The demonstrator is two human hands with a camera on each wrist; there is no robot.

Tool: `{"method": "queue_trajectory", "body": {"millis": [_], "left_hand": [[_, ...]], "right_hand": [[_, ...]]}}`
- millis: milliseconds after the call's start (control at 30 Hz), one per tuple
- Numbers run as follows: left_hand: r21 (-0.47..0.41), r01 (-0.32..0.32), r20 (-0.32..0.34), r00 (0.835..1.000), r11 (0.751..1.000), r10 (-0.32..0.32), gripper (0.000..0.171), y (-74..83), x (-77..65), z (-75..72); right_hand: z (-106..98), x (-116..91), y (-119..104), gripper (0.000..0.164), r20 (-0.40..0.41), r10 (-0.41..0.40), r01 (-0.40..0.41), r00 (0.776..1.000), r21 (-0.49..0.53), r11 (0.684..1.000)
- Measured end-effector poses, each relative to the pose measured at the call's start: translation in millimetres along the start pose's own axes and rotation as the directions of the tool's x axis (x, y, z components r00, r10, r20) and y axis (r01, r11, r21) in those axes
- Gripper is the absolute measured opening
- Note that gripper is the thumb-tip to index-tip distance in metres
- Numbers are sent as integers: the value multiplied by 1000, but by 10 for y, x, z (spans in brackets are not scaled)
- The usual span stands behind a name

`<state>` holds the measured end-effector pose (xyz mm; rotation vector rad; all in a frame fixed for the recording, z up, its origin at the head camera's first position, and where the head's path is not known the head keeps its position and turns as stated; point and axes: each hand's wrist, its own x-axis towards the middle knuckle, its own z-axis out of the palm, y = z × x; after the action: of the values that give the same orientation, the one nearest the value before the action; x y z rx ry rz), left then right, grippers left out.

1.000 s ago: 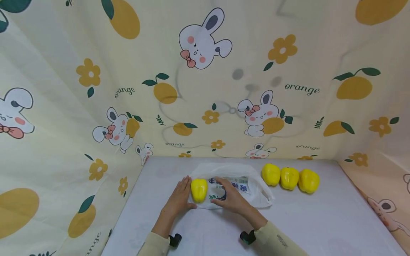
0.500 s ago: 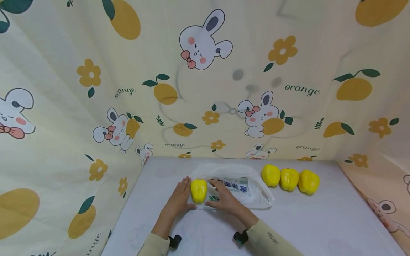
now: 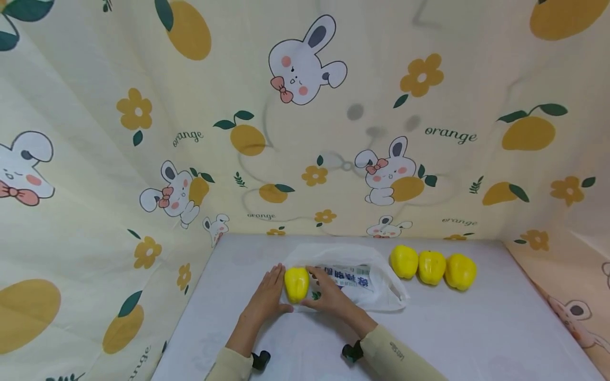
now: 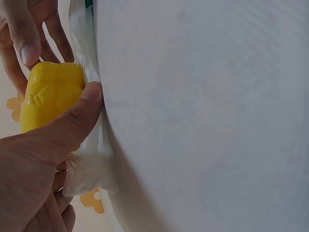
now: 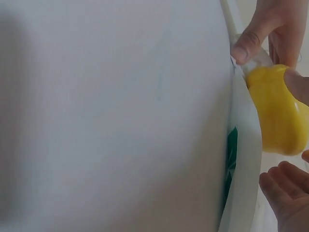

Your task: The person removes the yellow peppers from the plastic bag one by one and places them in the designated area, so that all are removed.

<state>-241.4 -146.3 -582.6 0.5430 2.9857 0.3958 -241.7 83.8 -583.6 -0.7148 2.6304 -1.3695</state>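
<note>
A yellow bell pepper (image 3: 296, 284) lies on the left end of a flat white plastic bag (image 3: 381, 296) printed with dark characters. Along the pepper's left side rests my left hand (image 3: 267, 293), fingers extended and thumb pointing right at the bag's front edge; the left wrist view shows that thumb (image 4: 79, 113) at the bag, in front of the pepper. From the right comes my right hand (image 3: 331, 296), thumb and fingers spread on either side of the pepper's right end. In the right wrist view its thumb (image 5: 297, 87) overlaps the pepper while the fingers stand apart from it.
Three more yellow bell peppers (image 3: 431, 268) stand in a row right of the bag. The pale-covered table (image 3: 476, 328) ends at a printed curtain (image 3: 286, 174) at the back and sides. A dark wrist camera (image 3: 352, 351) sits on the right cuff.
My right hand has moved left over the bag, up to the yellow bell pepper, covering more of the print's left part. The left hand and the peppers have stayed in place.
</note>
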Motion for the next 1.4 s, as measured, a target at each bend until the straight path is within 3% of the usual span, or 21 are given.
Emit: {"method": "queue_trajectory", "body": {"millis": [500,1400], "left_hand": [[9,-12,-4,1000,1000,12,117,-17,-6,6],[24,-19,7,1000,1000,19,116,-9,-11,18]], "right_hand": [[127,27,-29,98,-29,57,-58,998,-42,997],[139,-22,8,93,-104,32,-32,994,-1,999]]}}
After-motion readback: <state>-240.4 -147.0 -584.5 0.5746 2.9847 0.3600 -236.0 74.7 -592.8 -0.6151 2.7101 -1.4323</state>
